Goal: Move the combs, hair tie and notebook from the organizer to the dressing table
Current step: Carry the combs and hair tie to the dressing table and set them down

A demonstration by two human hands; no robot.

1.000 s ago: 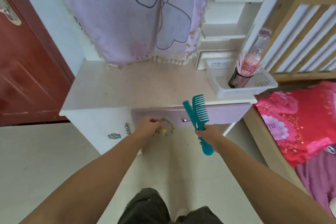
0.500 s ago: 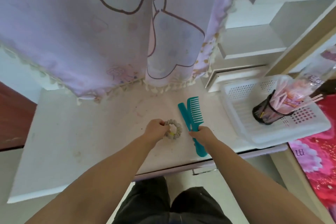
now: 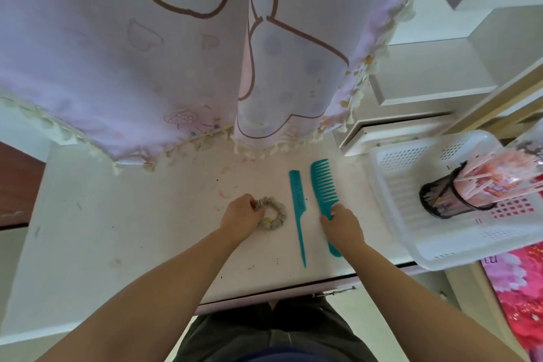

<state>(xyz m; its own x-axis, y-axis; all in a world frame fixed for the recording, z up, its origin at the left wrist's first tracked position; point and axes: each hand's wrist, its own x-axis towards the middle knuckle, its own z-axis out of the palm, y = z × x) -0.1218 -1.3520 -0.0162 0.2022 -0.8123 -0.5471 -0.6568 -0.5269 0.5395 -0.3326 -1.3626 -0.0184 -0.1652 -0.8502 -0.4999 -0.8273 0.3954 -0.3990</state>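
A grey scrunchie hair tie [image 3: 273,213] lies on the white dressing table [image 3: 132,229], and my left hand [image 3: 239,214] pinches its left side. To its right a thin teal tail comb [image 3: 298,209] lies flat, free of both hands. Further right lies a wide-tooth teal comb [image 3: 321,185], with my right hand [image 3: 342,222] closed on its handle. The white perforated organizer basket [image 3: 411,161] stands at the table's right end. No notebook is clearly visible.
A black mesh cup [image 3: 440,203] holding pink wrapped sticks stands inside the basket. A lilac fringed curtain [image 3: 176,53] hangs over the table's back. White shelves [image 3: 426,67] rise at the back right, and a pink bedspread [image 3: 523,288] lies to the right.
Both hands came up from in front of the drawer onto the tabletop. The two combs, held together before, now lie apart on the table, and the hair tie rests on the surface.
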